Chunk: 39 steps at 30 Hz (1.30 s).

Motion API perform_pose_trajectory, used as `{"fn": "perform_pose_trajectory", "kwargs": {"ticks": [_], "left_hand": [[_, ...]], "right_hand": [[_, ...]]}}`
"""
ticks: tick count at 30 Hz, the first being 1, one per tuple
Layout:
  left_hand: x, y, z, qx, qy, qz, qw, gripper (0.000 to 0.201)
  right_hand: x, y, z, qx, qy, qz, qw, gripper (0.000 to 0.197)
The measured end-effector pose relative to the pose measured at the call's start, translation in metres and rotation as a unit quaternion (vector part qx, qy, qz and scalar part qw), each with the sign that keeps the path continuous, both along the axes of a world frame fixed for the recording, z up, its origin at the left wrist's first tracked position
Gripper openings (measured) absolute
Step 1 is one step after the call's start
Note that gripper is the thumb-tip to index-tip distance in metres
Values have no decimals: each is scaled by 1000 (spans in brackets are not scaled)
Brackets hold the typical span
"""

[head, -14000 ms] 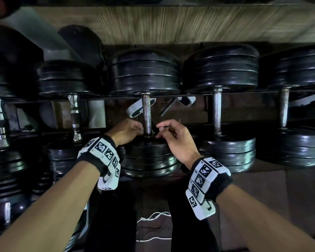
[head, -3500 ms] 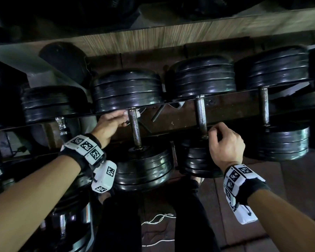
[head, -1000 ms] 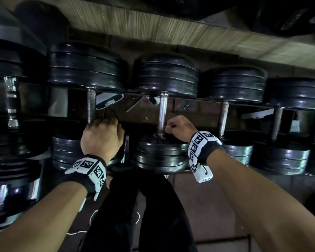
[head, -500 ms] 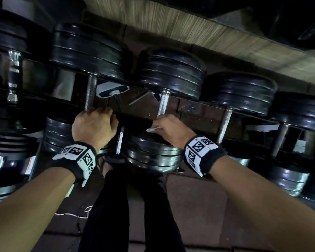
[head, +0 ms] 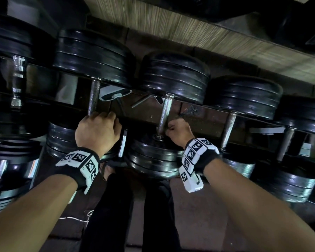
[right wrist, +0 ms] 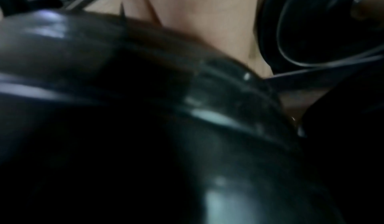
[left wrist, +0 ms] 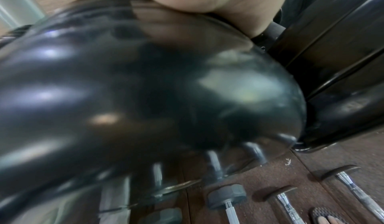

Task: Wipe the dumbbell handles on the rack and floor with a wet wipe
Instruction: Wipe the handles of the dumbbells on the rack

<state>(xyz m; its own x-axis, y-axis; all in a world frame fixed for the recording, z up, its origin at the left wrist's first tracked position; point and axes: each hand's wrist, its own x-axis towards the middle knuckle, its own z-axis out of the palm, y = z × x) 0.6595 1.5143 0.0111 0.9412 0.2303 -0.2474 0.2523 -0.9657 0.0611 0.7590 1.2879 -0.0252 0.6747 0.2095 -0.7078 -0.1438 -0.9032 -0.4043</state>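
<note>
the fingers of the right hand (head: pixel 177 130) are curled in tight against the lower end of a steel dumbbell handle (head: pixel 164 115), right where the bar meets its near black plates (head: pixel 153 157); the wet wipe itself cannot be made out in the dim head view, so whether it sits inside that curl cannot be told. the left hand (head: pixel 96 133) is closed round the lower part of the next handle to the left (head: pixel 93 100), its knuckles facing the camera and the bar rising out of the fist toward the far plates (head: pixel 91 57). both wrists carry black bands with white marker blocks, the left band (head: pixel 80 162) and the right band (head: pixel 196 157). the two dumbbells lie side by side across the rack rails (head: pixel 198 115), handles running near to far, with another dumbbell (head: pixel 244 93) to the right and a chrome-handled one (head: pixel 16 79) at the far left. a pale striped wall strip (head: pixel 189 31) runs behind the rack. the person's dark trouser legs (head: pixel 116 215) show near the bottom, over a brown floor (head: pixel 198 215). the left wrist view is mostly a blurred black plate (left wrist: pixel 145 96) under the palm, with small dumbbells on the floor (left wrist: pixel 226 196) beyond. the right wrist view is dark and blurred, showing palm skin against black plates (right wrist: pixel 228 112).
</note>
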Motion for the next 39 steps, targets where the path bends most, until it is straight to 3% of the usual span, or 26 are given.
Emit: {"fn": "perform_pose_trajectory", "kwargs": {"ticks": [5,8,10,12,13,16,18,21,23,27,30,32,39], "left_hand": [[0,1,5,7,4,14,1000,26],[10,-23,7,-21,54,33,998,26],[18,-48,4,-187,124,67,972,36],[25,-65,1,-386,164,122,899,44],[29,-70,0,-422,174,114,882,44],[35,-69,-7,-434,196,62,877,32],[39,-60,-12,-441,164,70,880,27],[45,-43,-22,-385,106,97,912,22],[52,-42,-31,-367,134,95,915,22],[66,-57,-49,-361,238,55,900,25],[69,-62,-47,-370,268,22,889,23],[68,-63,-45,-368,272,6,889,22],[59,-66,-42,-363,209,62,906,14]], "right_hand": [[-5,-17,15,60,2,-41,997,17],[-12,-20,32,118,36,-68,990,8],[-18,-16,40,150,58,-96,982,7],[-22,-11,44,187,57,-136,971,6],[-24,-10,45,206,60,-160,963,6],[-26,-11,43,242,75,-197,947,15],[-29,-16,37,206,34,-181,961,19],[-41,-27,34,123,-38,-131,983,15],[-52,-34,32,143,-49,-143,978,22],[-59,-36,32,145,-75,-146,976,28],[-60,-34,30,150,-78,-153,974,29],[-62,-34,28,160,-80,-167,970,28],[-63,-34,22,167,-76,-173,968,29]]}}
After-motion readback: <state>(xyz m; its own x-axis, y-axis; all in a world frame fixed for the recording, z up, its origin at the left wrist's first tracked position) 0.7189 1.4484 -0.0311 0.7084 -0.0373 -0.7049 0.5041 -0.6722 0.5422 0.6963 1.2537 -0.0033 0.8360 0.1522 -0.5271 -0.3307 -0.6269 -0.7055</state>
